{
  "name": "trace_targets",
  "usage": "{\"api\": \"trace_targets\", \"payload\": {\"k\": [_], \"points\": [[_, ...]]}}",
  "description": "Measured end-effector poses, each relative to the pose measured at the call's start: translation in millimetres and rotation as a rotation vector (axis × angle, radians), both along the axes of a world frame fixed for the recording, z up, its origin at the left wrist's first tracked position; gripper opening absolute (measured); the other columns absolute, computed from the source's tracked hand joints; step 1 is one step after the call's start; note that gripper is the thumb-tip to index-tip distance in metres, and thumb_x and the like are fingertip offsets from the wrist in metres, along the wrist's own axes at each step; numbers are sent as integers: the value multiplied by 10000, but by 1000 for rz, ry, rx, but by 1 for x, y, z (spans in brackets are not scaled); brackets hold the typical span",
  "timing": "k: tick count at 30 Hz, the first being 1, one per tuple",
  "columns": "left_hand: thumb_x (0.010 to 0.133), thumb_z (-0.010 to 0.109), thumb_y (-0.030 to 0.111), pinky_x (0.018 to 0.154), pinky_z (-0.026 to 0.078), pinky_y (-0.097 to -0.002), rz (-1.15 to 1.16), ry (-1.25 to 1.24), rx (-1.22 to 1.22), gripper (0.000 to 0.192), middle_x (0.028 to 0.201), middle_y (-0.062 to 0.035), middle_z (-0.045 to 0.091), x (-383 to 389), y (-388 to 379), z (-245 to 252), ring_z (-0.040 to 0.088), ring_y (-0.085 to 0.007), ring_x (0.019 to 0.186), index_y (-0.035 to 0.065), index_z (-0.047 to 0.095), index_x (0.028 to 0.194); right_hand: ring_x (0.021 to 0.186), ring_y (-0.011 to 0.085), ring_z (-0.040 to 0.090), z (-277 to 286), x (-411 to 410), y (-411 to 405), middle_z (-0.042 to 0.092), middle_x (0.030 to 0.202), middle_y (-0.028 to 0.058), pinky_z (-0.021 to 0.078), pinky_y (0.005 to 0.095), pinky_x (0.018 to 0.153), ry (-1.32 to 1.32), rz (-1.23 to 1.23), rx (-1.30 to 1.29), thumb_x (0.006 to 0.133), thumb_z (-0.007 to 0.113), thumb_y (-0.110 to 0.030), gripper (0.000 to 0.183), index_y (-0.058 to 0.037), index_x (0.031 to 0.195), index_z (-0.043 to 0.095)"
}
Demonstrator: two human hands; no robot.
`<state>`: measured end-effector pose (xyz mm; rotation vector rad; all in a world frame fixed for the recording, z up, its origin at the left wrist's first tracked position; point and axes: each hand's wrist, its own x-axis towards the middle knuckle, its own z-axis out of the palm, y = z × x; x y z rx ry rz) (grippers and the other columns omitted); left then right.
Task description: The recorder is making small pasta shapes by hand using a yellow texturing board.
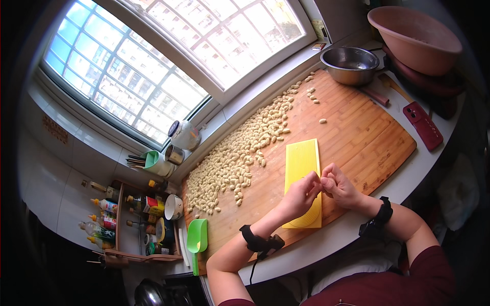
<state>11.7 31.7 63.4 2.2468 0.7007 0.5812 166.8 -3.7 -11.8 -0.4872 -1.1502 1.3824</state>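
My left hand (303,194) and my right hand (340,187) meet fingertip to fingertip over the right edge of a yellow ridged plastic board (301,160). Both hands have curled, pinched fingers. Whatever may be between the fingertips is too small and too hidden to make out. Straight grooves cover the far part of the board, and curved grooves mark its near end. It lies on a large wooden board (356,126). To the left, many small ridged dough pieces (237,157) spread along the window side. One dough piece (322,121) sits apart, beyond the yellow board.
A green scoop (197,233) rests at the wooden board's left end, beside a rack (143,255) of bottles and a white bowl (173,207). Far right are a steel bowl (348,72), a pink basin (415,38) and a red-cased phone (423,125). A window (172,57) borders the counter.
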Motion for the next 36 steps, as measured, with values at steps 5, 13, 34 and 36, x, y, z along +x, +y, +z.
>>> {"api": "trace_targets", "payload": {"k": [5, 13, 34, 36], "points": [[876, 565, 85, 543, 443, -253, 139, 83, -208, 106, 689, -75, 562, -6, 1, 1, 545, -106, 610, 11, 488, 878, 613, 68, 448, -6, 0, 2, 476, 706, -9, 395, 202, 570, -142, -131, 75, 910, 517, -148, 116, -82, 942, 427], [842, 598, 64, 568, 457, -216, 16, -75, -321, 105, 728, -12, 570, -10, 1, 27, 535, -67, 628, 5, 516, 868, 663, 236, 599, 13, 0, -1, 573, 704, 125, 477, 318, 617, -563, -457, -49, 808, 595, -161, 152, -53, 856, 499], [472, 793, 588, 1072, 173, -480, 60, 721, 297, 1224, 1402, -187, 290, -23, 113, -14, 250, -346, 1309, 117, 178, 1420, 759, 248, 654, 6, -10, 2, 650, 805, 145, 508, 305, 663, -634, -210, 137, 814, 605, -143, 140, -8, 847, 611], [445, 755, 673, 1101, 133, -462, -2, 727, 287, 1323, 1409, -188, 284, -21, 123, -17, 217, -349, 1333, 133, 90, 1452, 778, 247, 657, 8, -10, 2, 654, 815, 142, 512, 301, 680, -617, -192, 109, 812, 604, -136, 136, -3, 844, 609]]}}
